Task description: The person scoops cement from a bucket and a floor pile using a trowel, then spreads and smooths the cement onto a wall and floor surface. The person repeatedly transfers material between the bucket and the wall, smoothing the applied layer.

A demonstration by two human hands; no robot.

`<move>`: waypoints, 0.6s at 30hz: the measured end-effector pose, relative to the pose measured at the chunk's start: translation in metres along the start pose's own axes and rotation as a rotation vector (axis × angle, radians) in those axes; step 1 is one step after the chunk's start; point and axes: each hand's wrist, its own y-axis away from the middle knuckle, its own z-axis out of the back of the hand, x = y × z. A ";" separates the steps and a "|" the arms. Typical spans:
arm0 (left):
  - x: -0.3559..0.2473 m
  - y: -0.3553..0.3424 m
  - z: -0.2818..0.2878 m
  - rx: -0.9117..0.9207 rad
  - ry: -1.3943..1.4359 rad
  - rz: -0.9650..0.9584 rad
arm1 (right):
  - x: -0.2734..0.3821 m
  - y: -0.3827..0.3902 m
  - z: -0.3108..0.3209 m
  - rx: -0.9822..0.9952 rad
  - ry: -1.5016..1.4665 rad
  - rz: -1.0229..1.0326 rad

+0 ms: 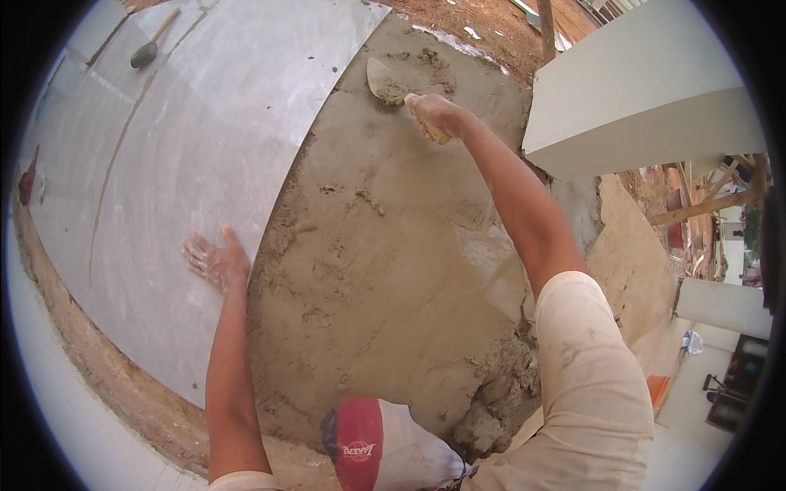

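My right hand [434, 117] is wrapped round the wooden handle of a trowel [388, 84], its arm stretched far forward. The blade carries some wet mortar and lies against the far part of the mortar bed [393, 270]. That bed is smooth in places, with ridges and small lumps elsewhere. To the left, my left hand [217, 258] rests flat with spread fingers on a large grey tile [205, 139], close to the edge that borders the mortar.
A mallet [145, 54] with a dark head lies on the tiles at the far left. At the right stands a pale wall [630, 90]. Rough mortar clumps [495, 401] lie near me, beside my leg. Reddish soil [491, 24] stretches beyond the bed.
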 end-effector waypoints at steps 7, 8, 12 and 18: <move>0.004 -0.003 -0.004 -0.004 -0.028 -0.015 | -0.020 -0.001 0.037 -0.421 0.764 0.129; 0.002 -0.002 -0.006 -0.006 -0.028 -0.022 | -0.026 -0.007 0.047 -0.510 0.814 0.135; 0.008 -0.003 0.002 0.007 -0.048 0.002 | -0.013 -0.017 0.064 -0.486 0.742 0.011; -0.009 0.003 -0.004 0.046 -0.027 -0.025 | -0.063 -0.052 0.097 -0.267 0.286 -0.050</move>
